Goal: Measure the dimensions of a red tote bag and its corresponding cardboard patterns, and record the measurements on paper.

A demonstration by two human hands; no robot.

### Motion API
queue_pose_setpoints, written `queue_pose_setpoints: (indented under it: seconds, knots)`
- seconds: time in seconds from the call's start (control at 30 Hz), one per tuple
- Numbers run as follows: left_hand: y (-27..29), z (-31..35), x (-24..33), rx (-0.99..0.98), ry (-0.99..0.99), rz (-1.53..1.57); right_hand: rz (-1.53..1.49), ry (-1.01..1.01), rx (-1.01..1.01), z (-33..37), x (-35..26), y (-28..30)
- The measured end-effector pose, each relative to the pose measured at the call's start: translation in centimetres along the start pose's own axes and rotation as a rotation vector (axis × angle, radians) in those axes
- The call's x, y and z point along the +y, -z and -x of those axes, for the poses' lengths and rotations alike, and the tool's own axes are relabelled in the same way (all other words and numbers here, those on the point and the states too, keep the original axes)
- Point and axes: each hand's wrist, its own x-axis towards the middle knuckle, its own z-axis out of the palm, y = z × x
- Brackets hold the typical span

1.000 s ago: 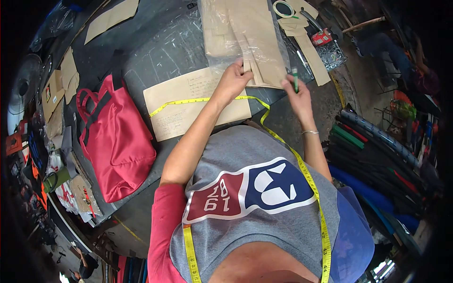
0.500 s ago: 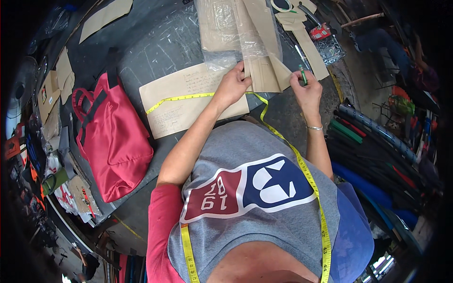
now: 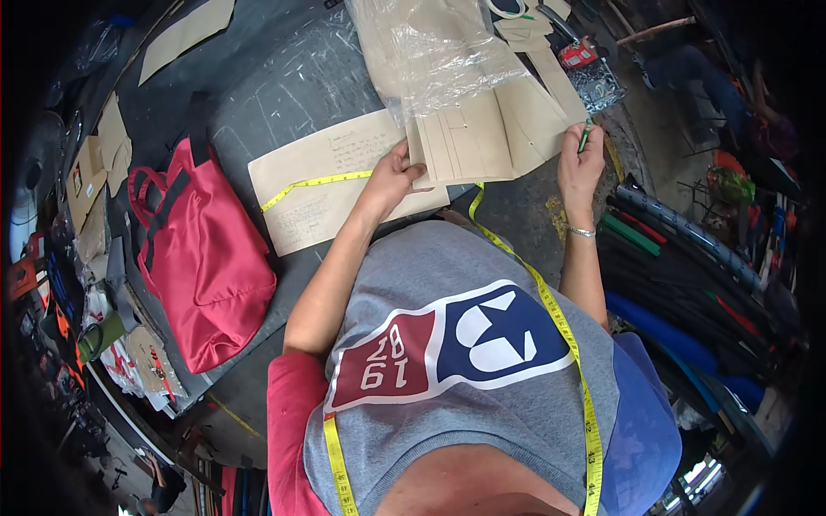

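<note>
Ruled brown paper (image 3: 469, 142) is near the counter's (image 3: 284, 90) front edge, spread between both hands, upper part under clear plastic (image 3: 456, 56). Left hand (image 3: 392, 182): fingers pinching paper's lower left edge. Right hand (image 3: 581, 168): fingers closed on green pen (image 3: 585, 136), apparently also gripping the paper's right corner; exact contact too small to confirm.

Risks: pulling unevenly could tear the paper or sharpen the crease running up its middle. Plastic may cling and drag along, bunching over the ruled lines. Pen sits in the same grip as the corner, so either could slip, or the tip leaves a stray mark. Yellow measuring tape (image 3: 323, 180) crosses the handwritten sheet (image 3: 297, 211), passes behind the left hand and loops up to the neck; leaning back could snag it and shift that sheet. Red bag (image 3: 206, 258) is well apart, low risk.
</note>
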Motion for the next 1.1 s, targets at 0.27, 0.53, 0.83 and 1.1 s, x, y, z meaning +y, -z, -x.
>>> queue_pose_setpoints:
  seconds: [0.27,0.53,0.83,1.1]
  knots:
    - [0.9,0.0,-0.7,0.014,0.069,-0.043,0.032,-0.051,0.009,0.7,-0.7,0.3]
    - [1.3,0.0,-1.1,0.019,0.072,-0.071,-0.043,-0.020,-0.026,2.4,0.5,-0.1]
    - [0.8,0.6,-0.1,0.059,0.097,-0.137,-0.074,-0.024,-0.046,3.9,1.3,-0.3]
    - [1.4,0.3,-0.5,0.027,0.104,-0.172,-0.108,-0.027,-0.055,4.0,0.7,-0.3]
